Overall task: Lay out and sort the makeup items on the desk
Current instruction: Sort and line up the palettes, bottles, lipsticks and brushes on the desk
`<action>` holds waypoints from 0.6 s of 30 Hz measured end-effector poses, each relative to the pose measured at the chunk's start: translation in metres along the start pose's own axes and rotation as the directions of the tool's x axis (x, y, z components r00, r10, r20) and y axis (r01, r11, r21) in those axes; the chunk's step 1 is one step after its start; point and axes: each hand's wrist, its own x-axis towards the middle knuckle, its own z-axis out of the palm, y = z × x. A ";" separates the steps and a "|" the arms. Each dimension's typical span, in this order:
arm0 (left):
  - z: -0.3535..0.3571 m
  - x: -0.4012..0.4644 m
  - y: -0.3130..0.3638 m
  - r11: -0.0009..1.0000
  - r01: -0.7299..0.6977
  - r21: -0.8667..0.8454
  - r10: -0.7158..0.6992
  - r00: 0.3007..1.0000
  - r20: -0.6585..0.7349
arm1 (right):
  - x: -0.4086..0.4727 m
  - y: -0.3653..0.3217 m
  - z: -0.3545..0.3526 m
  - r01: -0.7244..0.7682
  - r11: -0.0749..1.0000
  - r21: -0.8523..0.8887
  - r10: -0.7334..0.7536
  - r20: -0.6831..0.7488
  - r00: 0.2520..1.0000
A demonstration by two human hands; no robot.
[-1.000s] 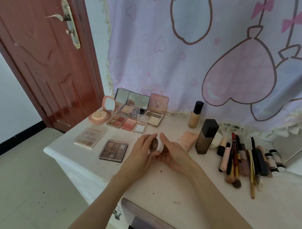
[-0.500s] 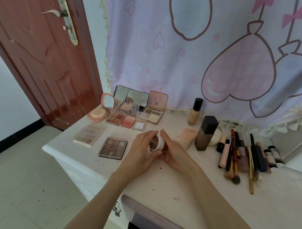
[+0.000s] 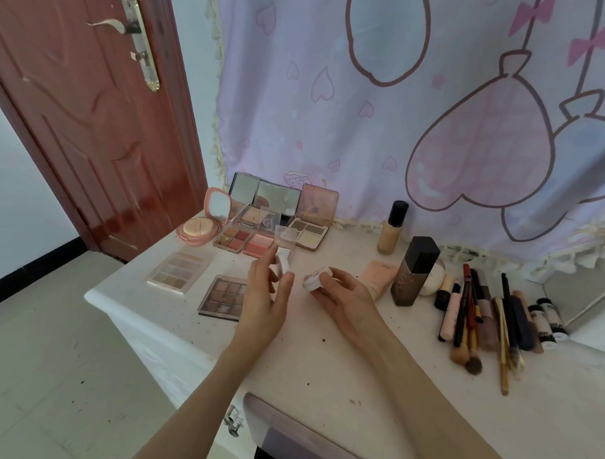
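Above the middle of the white desk [image 3: 323, 374], my right hand [image 3: 346, 296] grips a small round white jar [image 3: 313, 279], tilted to the left. My left hand [image 3: 266, 296] pinches the jar's white lid [image 3: 282, 264] between thumb and fingers, a short way left of the jar. Open eyeshadow and blush palettes [image 3: 246, 239] with mirrored lids stand at the back left, beside a pink round compact [image 3: 200, 227]. Two closed palettes [image 3: 178, 271] lie in front of them, the darker one [image 3: 223, 297] partly behind my left hand.
A dark square foundation bottle [image 3: 414, 271], a beige bottle with black cap [image 3: 392, 229] and a peach tube [image 3: 376, 276] stand right of my hands. Several brushes, pencils and tubes [image 3: 486, 318] lie in a row at the right. A red door [image 3: 75, 111] is left; the curtain [image 3: 418, 106] hangs behind.
The lid has come off the jar: my left hand has drawn it away to the left, while my right hand keeps the jar. Earlier both hands held the closed jar together.
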 end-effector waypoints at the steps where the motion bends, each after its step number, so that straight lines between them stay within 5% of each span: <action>1: 0.000 0.000 0.001 1.000 0.006 0.007 -0.006 1.000 -0.006 | 0.003 0.000 0.001 0.034 0.990 -0.136 -0.040 -0.043 0.998; 4: 0.000 0.000 0.002 0.999 0.045 -0.011 -0.045 0.998 -0.039 | 0.012 -0.003 0.011 0.109 0.826 -0.553 -0.162 -0.049 0.986; 12: -0.001 0.002 0.000 0.985 0.153 -0.076 -0.156 0.987 -0.034 | 0.049 -0.009 0.028 0.161 0.529 -0.833 -0.312 -0.014 0.950; 18: 0.001 0.003 -0.004 0.972 0.222 -0.072 -0.218 0.974 0.054 | 0.065 -0.013 0.024 0.137 0.290 -0.947 -0.253 0.062 0.966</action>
